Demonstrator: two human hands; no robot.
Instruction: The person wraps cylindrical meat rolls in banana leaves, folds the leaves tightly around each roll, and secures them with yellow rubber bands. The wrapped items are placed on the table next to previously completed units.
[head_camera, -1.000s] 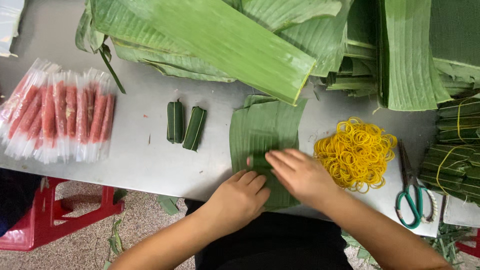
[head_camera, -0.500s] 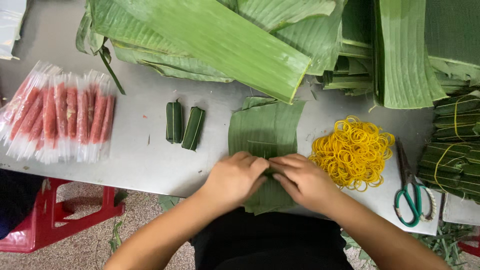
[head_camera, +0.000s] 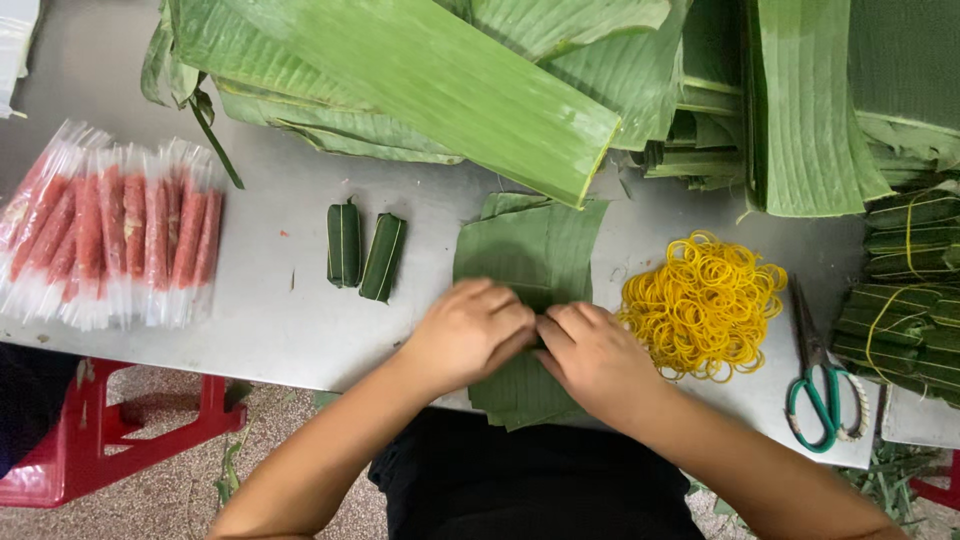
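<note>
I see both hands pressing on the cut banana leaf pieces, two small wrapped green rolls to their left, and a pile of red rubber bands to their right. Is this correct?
Not quite: the rubber bands are yellow, not red, as the head view shows. The rest stands: the left hand and right hand press together on the cut banana leaf pieces, and the two small wrapped green rolls lie to their left.

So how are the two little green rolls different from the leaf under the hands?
The two wrapped rolls are small, tight, closed bundles; the cut leaf stack lies flat and spread open, much bigger. The rolls sit alone on the table, touched by nobody, while the left hand and right hand both press on the leaf stack. The rolls look darker green than the leaf stack. Both are banana-type leaf, green with fine lines.
</note>
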